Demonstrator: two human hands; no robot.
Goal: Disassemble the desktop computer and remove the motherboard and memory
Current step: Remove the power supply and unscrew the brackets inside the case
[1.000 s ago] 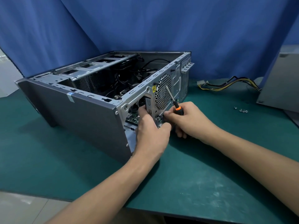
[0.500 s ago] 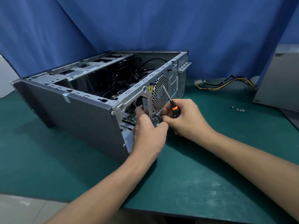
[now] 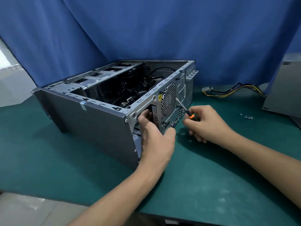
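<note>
Right hand [image 3: 206,123], curled round the screwdriver [image 3: 184,109], has backed off the rear panel [image 3: 169,98]. Left hand [image 3: 156,139] still grips the panel's edge. Computer case [image 3: 91,118] lies open on the desk [image 3: 48,160], motherboard still inside and mostly hidden, memory unseen. Removal likely not started.

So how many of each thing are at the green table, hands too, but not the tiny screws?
Computer case: 1
Screwdriver: 1
Cable bundle: 1
Grey box: 1
Hands: 2, left hand and right hand
Total: 6
</note>
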